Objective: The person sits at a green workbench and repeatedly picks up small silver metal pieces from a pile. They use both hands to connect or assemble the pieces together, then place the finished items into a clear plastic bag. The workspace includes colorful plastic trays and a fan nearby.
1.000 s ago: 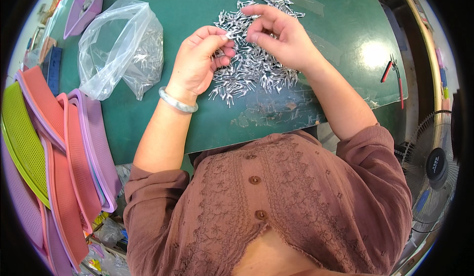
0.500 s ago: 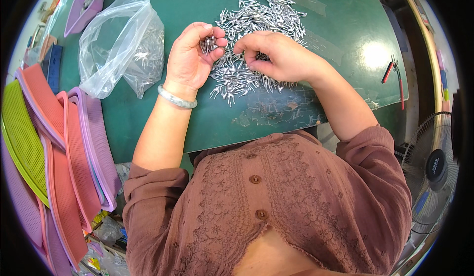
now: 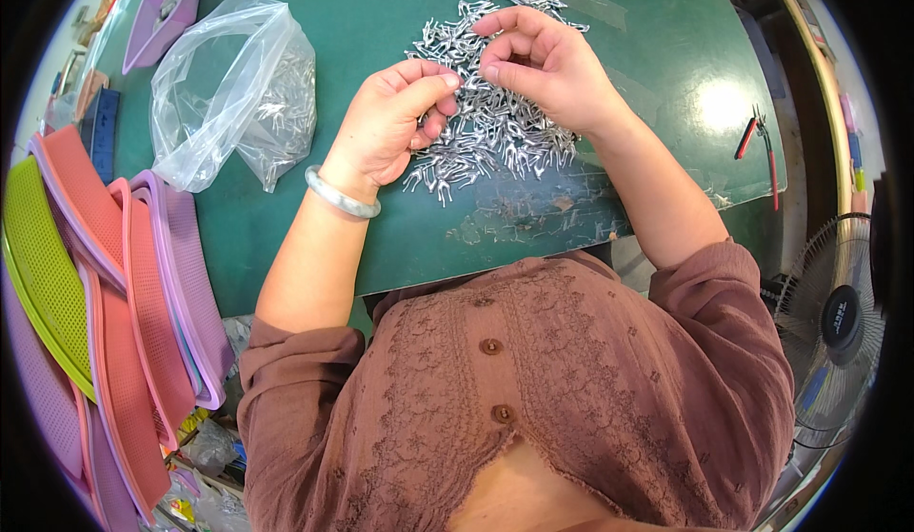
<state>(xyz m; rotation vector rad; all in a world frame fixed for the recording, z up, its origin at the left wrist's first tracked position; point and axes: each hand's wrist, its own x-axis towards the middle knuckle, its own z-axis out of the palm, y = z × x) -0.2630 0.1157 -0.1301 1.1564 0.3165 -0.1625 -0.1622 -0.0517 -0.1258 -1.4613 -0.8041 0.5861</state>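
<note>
A heap of small, shiny, forked metal pieces (image 3: 505, 128) lies on the green tabletop (image 3: 400, 256) in front of me. At the heap's left edge, my left hand (image 3: 395, 118) is curled closed around a few of these pieces, with its thumb laid over the bent fingers; most of what it holds is hidden. A pale bangle (image 3: 341, 194) circles that wrist. My right hand (image 3: 552, 66) hovers over the heap's upper right part. Its fingers are bent, with thumb and index finger apart, and nothing shows between them.
Left of the heap stands a clear plastic bag (image 3: 233, 94) with more metal pieces. A purple tray (image 3: 164, 18) sits beyond it. Stacked pink, purple and green plastic baskets (image 3: 114, 294) crowd the left side. Red-handled pliers (image 3: 769, 156) lie at the right edge, near a fan (image 3: 838, 327).
My right hand has risen away from me and opened between thumb and index finger. My left hand has shifted right and turned, its fingers closing over the metal pieces that showed before.
</note>
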